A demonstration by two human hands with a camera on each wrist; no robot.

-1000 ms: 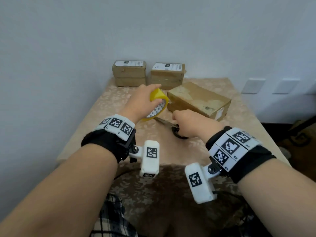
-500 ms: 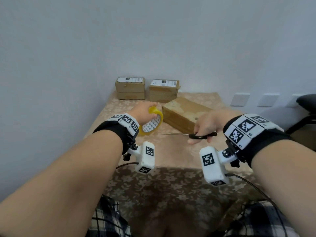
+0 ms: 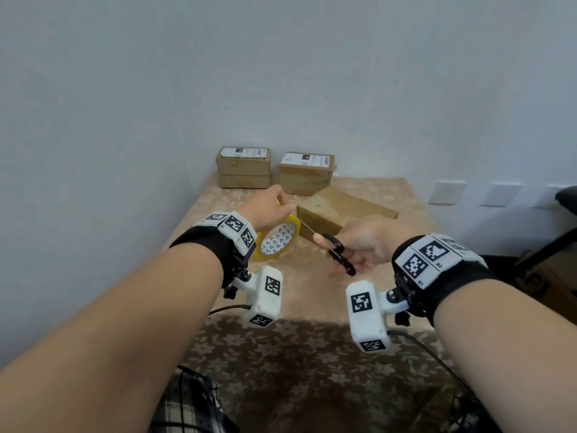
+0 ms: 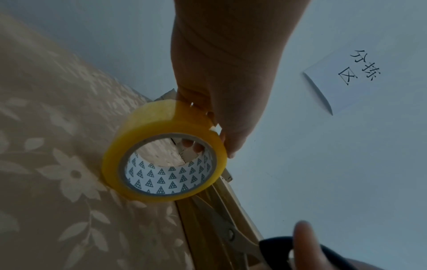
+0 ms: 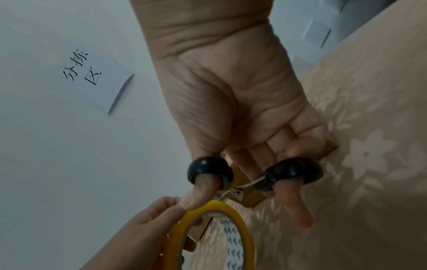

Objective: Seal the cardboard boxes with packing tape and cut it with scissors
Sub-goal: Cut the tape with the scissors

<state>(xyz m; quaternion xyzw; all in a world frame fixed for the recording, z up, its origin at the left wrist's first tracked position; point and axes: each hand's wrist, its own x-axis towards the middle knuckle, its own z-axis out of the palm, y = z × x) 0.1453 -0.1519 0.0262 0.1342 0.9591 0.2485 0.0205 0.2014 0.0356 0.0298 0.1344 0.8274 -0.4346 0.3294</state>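
Observation:
My left hand (image 3: 270,207) grips a yellow tape roll (image 3: 278,240) by its rim, upright just off the near left corner of a brown cardboard box (image 3: 346,206). In the left wrist view a strip of tape runs from the roll (image 4: 161,164) along the box side. My right hand (image 3: 362,245) holds black-handled scissors (image 3: 337,254), thumb and a finger through the loops (image 5: 209,171). The blades (image 4: 221,224) point at the tape between roll and box. I cannot tell whether the blades touch the tape.
Two taped boxes (image 3: 243,167) (image 3: 307,173) stand against the back wall. The table (image 3: 312,307) wears a beige floral cloth; a wall closes its left side. A paper sign (image 4: 346,78) hangs on the wall. Wall sockets (image 3: 446,192) and a dark chair (image 3: 565,198) are at right.
My right hand lifted the scissors off the table, slid thumb and finger into the loops and swung the blades toward the tape. My left hand kept the roll by the box corner.

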